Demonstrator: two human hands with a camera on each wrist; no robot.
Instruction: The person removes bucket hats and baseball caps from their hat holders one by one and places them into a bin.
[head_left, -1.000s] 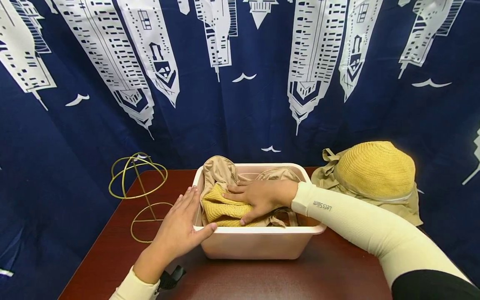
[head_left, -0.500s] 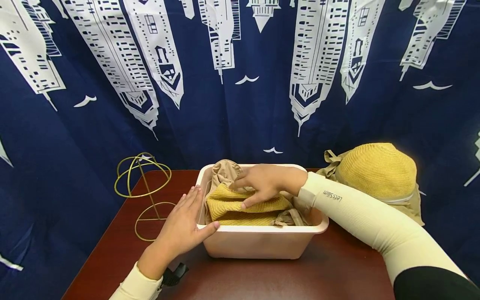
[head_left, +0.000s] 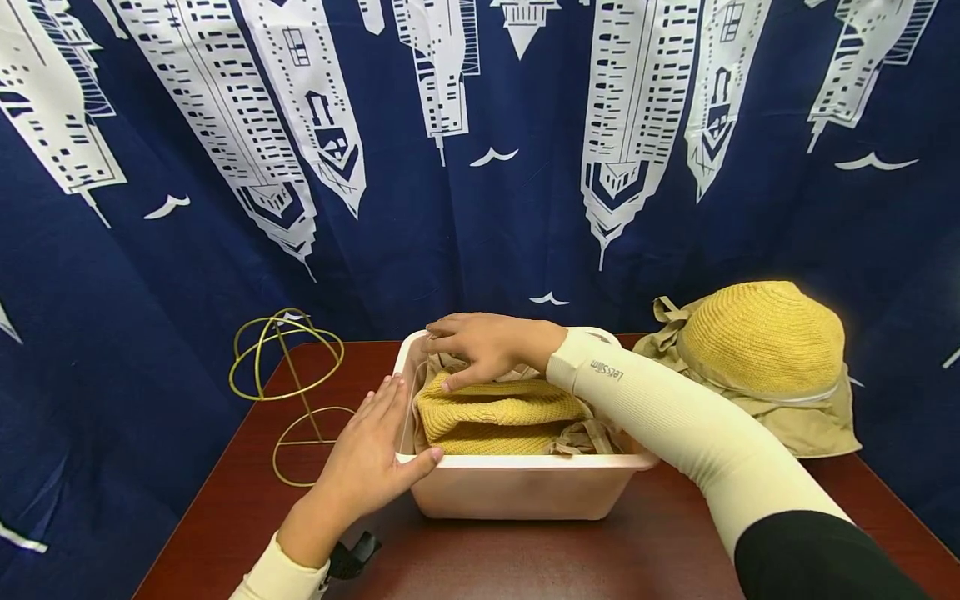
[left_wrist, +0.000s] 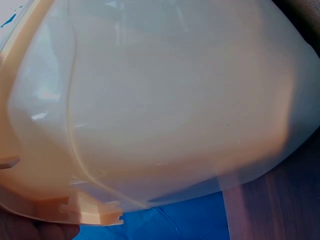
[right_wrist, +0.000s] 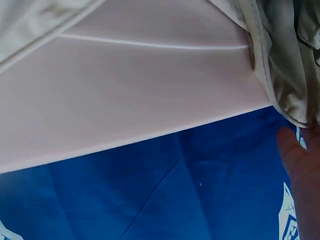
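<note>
A pale pink plastic bin point(head_left: 517, 492) holds a yellow woven sun hat point(head_left: 502, 408) with a beige cloth brim and ties, its crown creased inward. My left hand point(head_left: 367, 454) rests along the bin's left front corner, fingers straight on the side and thumb over the front rim; its fingertips point(left_wrist: 40, 232) show under the bin's wall in the left wrist view. My right hand point(head_left: 487, 343) lies palm down over the hat's back left part, fingers extended toward the bin's back left corner. The right wrist view shows the beige brim point(right_wrist: 287, 65) beside the fingers point(right_wrist: 300, 155).
A second yellow hat point(head_left: 761, 342) with a beige brim sits at the table's back right. At the left stands a gold wire hat stand point(head_left: 300, 392). Behind the dark red table point(head_left: 517, 558) hangs a navy curtain point(head_left: 420, 250) printed with white buildings.
My right hand has lifted off the middle of the hat and moved left and back, over the brim that stood above the rim. My left hand has stayed at the bin's corner.
</note>
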